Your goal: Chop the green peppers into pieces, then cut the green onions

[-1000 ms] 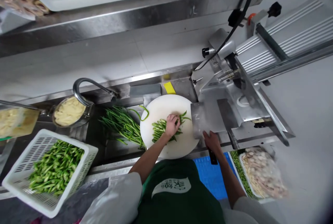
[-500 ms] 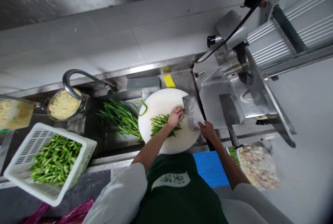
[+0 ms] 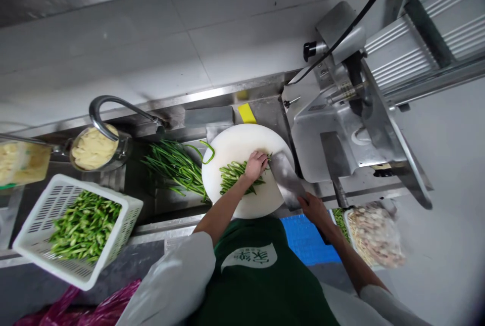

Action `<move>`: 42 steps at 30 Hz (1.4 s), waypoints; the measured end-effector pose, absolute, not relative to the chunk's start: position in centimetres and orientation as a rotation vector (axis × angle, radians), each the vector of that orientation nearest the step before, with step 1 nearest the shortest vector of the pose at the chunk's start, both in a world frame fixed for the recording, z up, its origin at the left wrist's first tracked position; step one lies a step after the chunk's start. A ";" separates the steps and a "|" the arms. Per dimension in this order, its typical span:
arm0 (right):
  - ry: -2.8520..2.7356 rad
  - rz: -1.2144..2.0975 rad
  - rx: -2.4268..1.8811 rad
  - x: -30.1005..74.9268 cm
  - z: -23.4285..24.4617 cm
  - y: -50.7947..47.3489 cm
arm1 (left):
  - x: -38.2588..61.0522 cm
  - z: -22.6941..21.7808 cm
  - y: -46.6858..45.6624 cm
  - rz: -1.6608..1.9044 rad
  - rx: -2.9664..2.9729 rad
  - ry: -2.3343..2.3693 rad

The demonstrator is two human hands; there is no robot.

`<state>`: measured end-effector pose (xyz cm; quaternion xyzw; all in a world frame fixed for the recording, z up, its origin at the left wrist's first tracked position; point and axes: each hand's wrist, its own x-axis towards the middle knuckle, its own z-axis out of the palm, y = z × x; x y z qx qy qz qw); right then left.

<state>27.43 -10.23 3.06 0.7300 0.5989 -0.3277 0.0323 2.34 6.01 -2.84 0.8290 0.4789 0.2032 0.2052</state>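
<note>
A round white cutting board (image 3: 242, 136) lies in front of me with slant-cut green vegetable pieces (image 3: 231, 177) on it. My left hand (image 3: 256, 165) rests on the board with curled fingers, holding down a small bunch of the greens; their tips (image 3: 269, 157) show just past the fingers. In my right hand (image 3: 313, 208) is the handle of a cleaver (image 3: 288, 177). Its broad blade slants over the board's right side, the near corner close to my left fingertips. Long uncut green vegetables (image 3: 180, 169) lie left of the board, one curled over its rim.
A white basket (image 3: 132, 207) of cut greens stands at left, below a pot (image 3: 94, 148) of pale slices and a curved faucet (image 3: 99, 108). Behind the board are a grey block (image 3: 209, 117) and a yellow piece (image 3: 247, 113). A metal slicer (image 3: 341, 139) and a second cleaver (image 3: 335, 154) are at right.
The cleaver has swung: its handle and my right hand moved right and towards me, and the blade now slants more. My left hand stays on the greens. The whole view shifted slightly.
</note>
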 end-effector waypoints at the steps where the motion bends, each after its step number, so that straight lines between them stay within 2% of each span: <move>1: 1.859 -1.008 2.244 28.0 3.2 -10.7 | 2.2 -2.5 6.1 0.565 2.305 1.367; 8: 1.720 -1.095 2.485 30.3 2.6 -10.3 | -6.1 0.0 0.6 0.795 2.181 1.513; 14: 1.642 -1.281 2.571 30.8 -0.1 -6.9 | -12.7 -1.0 -7.3 0.386 2.107 1.672; 17: 1.738 -1.304 2.506 29.9 -0.6 -5.2 | -11.0 -1.8 -6.6 0.357 2.148 1.708; 26: 2.102 -1.074 2.199 22.7 0.0 -4.6 | -3.5 -1.6 -2.9 0.575 2.200 1.646; 34: 2.121 -1.344 2.233 18.2 -1.3 -8.0 | -0.8 -1.9 -2.4 0.781 2.162 1.676; 42: 2.008 -1.435 2.409 15.5 -1.4 -10.7 | 0.2 -1.7 -2.9 0.831 2.173 1.691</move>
